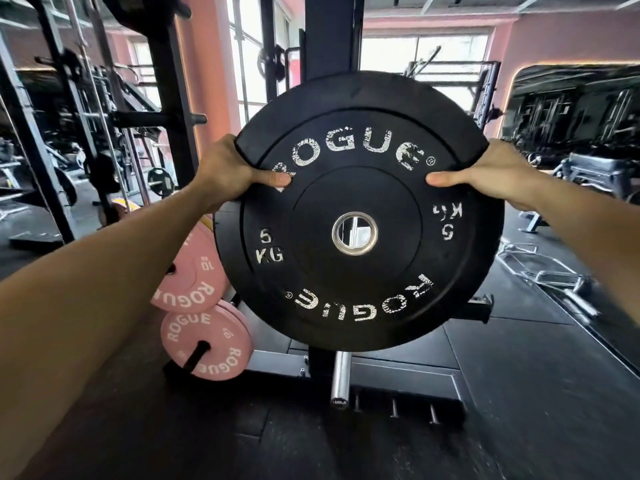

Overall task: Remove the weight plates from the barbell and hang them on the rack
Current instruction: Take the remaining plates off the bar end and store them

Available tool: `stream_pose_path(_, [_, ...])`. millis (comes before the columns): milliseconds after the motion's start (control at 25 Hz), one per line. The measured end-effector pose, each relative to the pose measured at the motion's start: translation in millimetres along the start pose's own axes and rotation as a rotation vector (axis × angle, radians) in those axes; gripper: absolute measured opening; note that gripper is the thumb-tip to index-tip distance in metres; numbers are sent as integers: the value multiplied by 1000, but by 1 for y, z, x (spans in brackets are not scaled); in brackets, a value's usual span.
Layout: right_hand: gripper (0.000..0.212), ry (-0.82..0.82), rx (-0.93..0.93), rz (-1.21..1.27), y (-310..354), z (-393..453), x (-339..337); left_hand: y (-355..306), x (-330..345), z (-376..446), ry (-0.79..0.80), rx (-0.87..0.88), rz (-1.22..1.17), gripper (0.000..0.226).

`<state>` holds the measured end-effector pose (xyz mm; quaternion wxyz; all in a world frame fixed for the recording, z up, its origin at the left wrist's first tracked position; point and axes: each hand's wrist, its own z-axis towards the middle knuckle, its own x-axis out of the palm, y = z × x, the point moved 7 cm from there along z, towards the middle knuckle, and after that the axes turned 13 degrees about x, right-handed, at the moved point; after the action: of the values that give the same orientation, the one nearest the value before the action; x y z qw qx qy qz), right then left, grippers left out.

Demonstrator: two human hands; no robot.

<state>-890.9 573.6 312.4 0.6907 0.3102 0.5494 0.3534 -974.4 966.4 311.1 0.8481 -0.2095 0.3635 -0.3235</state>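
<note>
Here, both hands hold a black 5 KG plate [360,213] up in front of the rack upright [332,32].

Head view: the left hand [228,171] grips the plate's upper left rim and the right hand [485,174] grips its upper right rim, thumbs pressed on the face, the fingers curled behind the rim and hidden. The plate faces the camera, tilted slightly, its steel-ringed centre hole [355,233] open, with only a blurred sliver showing through. It hides most of the upright behind it. Below it a chrome peg [340,379] juts toward the camera, its root hidden by the plate. To the lower left, 2 pink plates [206,342] hang on black pegs, the upper one partly covered by the left forearm and the black plate. The background is motion-blurred.
</note>
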Motion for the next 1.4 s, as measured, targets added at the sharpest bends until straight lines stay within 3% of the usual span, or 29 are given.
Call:
stream_pose_path(200, [82,46,7,-26,-102,-11,77,85,61,-76,9,-35,-7,69])
stream_pose_path(400, [58,48,31,-43,-201,-37,149,162,118,-151,15,-28,24,74])
stream_pose_path(600, [66,59,87,-60,-298,-57,212,239,179,-221,81,-44,-14,72])
stream_pose_path(760, [59,59,131,-89,-355,-68,251,288,214,-259,55,-84,-11,74])
stream_pose_path(880, [64,55,140,-112,-381,-67,273,315,235,-274,77,-93,-31,74])
stream_pose_path(1200, [78,42,136,-119,-416,-57,300,353,269,-278,95,-93,15,97])
stream_pose_path(1400, [93,-34,118,-99,-428,-54,297,363,279,-287,-1,-96,-62,89])
